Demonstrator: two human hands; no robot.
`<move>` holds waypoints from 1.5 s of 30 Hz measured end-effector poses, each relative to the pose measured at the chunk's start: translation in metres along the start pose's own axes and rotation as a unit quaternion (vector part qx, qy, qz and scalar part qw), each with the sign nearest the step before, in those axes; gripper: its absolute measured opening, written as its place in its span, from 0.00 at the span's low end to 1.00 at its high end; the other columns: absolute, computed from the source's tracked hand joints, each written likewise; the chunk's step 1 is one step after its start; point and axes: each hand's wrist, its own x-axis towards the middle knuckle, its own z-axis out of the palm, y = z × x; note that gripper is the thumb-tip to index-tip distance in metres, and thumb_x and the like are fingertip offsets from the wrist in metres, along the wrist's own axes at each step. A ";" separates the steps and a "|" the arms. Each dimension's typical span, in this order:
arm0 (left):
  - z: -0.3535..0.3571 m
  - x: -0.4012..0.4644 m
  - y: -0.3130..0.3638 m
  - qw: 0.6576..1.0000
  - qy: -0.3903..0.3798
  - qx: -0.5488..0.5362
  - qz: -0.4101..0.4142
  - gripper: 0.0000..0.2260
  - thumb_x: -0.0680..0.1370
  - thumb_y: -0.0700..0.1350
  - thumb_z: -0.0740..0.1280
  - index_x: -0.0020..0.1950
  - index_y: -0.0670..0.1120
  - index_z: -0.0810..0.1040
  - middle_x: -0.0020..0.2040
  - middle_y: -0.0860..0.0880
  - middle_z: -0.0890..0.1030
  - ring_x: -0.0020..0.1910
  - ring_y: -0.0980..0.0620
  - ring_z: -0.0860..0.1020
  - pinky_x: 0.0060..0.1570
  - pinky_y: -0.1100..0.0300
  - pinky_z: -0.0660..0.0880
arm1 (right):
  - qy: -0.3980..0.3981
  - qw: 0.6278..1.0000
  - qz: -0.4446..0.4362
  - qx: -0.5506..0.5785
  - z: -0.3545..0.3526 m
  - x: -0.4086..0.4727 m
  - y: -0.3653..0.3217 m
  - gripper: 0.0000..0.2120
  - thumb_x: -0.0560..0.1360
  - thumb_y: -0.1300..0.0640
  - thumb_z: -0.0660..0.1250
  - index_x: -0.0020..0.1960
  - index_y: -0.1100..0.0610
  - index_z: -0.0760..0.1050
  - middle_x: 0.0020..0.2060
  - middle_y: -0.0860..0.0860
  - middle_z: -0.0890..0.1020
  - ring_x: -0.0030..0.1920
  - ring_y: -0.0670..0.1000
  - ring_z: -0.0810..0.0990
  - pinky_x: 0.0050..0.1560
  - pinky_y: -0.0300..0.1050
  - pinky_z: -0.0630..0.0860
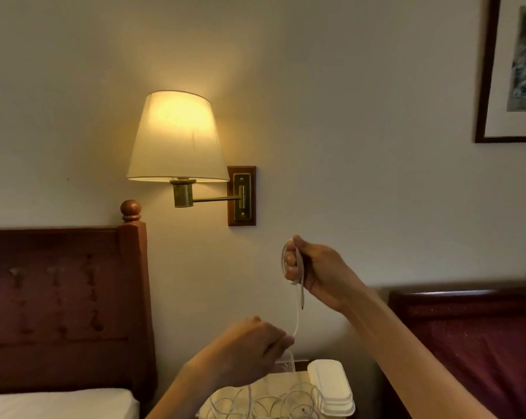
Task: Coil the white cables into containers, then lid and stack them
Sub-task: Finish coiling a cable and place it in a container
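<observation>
The fingers (289,261) of our right hand (319,272) are curled around a small loop of the white cable (298,316), which is wound over them, and one plug end hangs down just below the palm. The hand is raised in front of the wall (361,176). From this loop the cable runs straight down to our left hand (249,349), whose fingertips (287,340) pinch it; this hand is a little blurred, but the pinch shows.

Below the left hand, more white cables (273,402) lie in loose loops on the counter (279,379), a small bedside surface at the bottom edge of the view. Just beside them on the right stands a stack of white lids (331,385). Behind the left hand we see part of a clear container (285,361), but we cannot tell what is inside.

Further out, a lit wall lamp (177,137) hangs above. A dark wooden headboard (65,297) with a white pillow (59,403) is at the left, a second bed (482,343) in dark red at the right, and a framed picture (518,68) in the upper right corner.
</observation>
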 end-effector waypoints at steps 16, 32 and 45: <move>-0.074 0.026 -0.009 0.934 0.316 0.153 0.064 0.20 0.82 0.59 0.51 0.42 0.49 0.75 0.29 0.59 0.69 0.25 0.59 0.69 0.29 0.72 0.62 | 0.003 0.962 -0.046 -0.269 0.020 -0.009 0.020 0.20 0.84 0.52 0.51 0.42 0.59 0.75 0.24 0.47 0.68 0.24 0.45 0.63 0.26 0.36 0.63; 0.052 0.006 -0.056 0.933 0.259 -0.231 -0.096 0.21 0.79 0.65 0.52 0.35 0.54 0.71 0.29 0.57 0.72 0.29 0.59 0.67 0.31 0.59 0.64 | -0.092 0.984 0.027 0.149 -0.010 -0.008 -0.032 0.18 0.85 0.54 0.48 0.40 0.56 0.69 0.26 0.46 0.67 0.24 0.44 0.65 0.26 0.37 0.66; -0.032 0.006 0.010 0.959 0.256 0.012 0.119 0.10 0.83 0.50 0.59 0.47 0.48 0.77 0.33 0.58 0.75 0.28 0.60 0.70 0.29 0.67 0.67 | 0.002 0.956 -0.050 -0.290 0.003 -0.006 0.010 0.19 0.84 0.51 0.51 0.45 0.61 0.74 0.31 0.51 0.82 0.32 0.47 0.81 0.37 0.37 0.78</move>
